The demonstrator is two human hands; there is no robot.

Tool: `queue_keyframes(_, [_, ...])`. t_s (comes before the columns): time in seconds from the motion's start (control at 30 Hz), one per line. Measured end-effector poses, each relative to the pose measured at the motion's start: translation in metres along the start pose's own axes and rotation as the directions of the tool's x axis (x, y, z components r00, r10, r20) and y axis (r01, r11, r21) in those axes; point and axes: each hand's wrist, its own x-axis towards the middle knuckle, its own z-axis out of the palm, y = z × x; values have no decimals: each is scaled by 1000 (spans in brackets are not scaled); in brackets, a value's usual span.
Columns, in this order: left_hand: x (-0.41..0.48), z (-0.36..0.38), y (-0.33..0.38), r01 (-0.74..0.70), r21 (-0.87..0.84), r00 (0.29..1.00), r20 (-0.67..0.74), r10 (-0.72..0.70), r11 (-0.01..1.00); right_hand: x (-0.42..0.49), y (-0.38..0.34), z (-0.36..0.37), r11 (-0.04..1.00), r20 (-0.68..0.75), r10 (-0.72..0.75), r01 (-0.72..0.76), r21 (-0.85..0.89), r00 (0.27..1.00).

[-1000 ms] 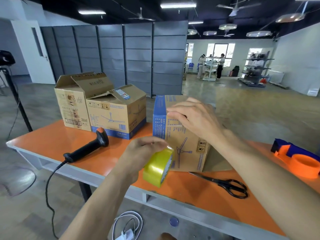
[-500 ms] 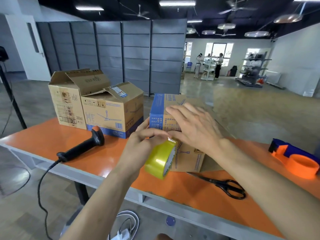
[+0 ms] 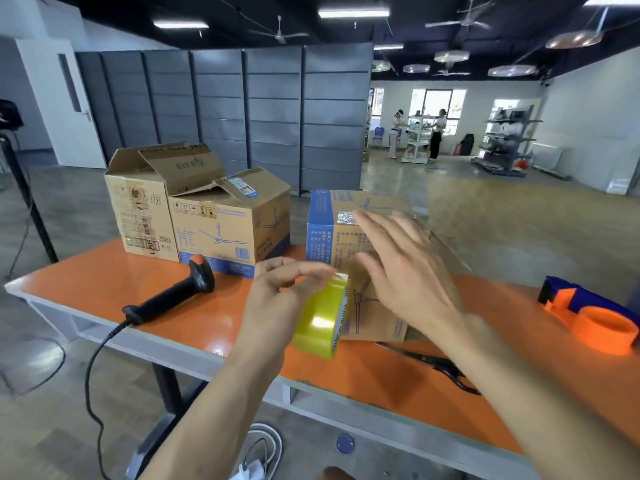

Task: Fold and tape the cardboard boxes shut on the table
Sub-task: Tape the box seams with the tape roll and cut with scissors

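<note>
Gripping tape roll [image 3: 323, 317] in left hand [image 3: 277, 299], right hand [image 3: 405, 271] splayed open over box [image 3: 322, 230] — risks flaps lifting, tape wrinkling.

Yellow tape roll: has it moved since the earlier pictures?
Yes. The yellow tape roll, held by the left hand, has risen slightly along the front face of the nearest cardboard box.

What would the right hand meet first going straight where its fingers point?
Probably the blue-edged cardboard box: the open right hand points up-left over its upper front edge. Motion blur hides whether the hand already touches the cardboard.
</note>
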Motion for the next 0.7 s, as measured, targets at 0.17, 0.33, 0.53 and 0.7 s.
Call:
queue_keyframes(0.17, [-8,15,3,-20,-136,993,-122,3,991,-43,-52,-11,896,-71,264,-218,387,962])
queue_keyframes(0.33, [-16,36,10,-9,-202,983,-181,-28,979,-64,-89,-17,638,288,406,-495,590,867])
queue_keyframes(0.53, [-23,31,14,2,-111,994,-112,-15,994,-75,-86,-26,605,373,424,-564,562,825])
queue_keyframes(0.7, [-27,21,19,-133,49,988,-70,136,990,-74,-94,-35,662,334,492,-595,457,804])
